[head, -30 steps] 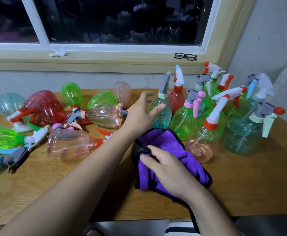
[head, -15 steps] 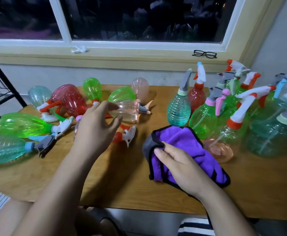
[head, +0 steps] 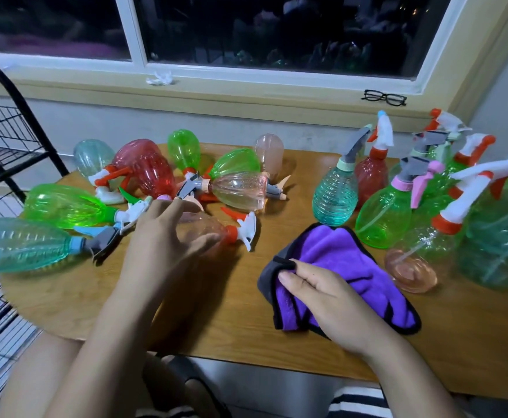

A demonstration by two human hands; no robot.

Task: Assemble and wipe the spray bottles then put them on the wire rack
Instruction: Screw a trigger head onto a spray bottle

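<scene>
A clear pink spray bottle with an orange collar and white trigger lies on its side on the wooden table. My left hand hovers over its body with fingers spread, and whether they touch it I cannot tell. My right hand grips a purple cloth with a dark edge, pressing it onto the table. Several coloured bottles lie in a heap at the left, among them a green bottle and a teal bottle.
Several upright spray bottles crowd the table's right side, led by a teal bottle. A black wire rack stands at the far left beside the table. Black glasses and a crumpled white scrap lie on the window sill.
My left hand has swung from the upright teal bottle leftward and down onto the lying pink bottle. The view has turned left, bringing the wire rack into sight. My right hand stays on the cloth.
</scene>
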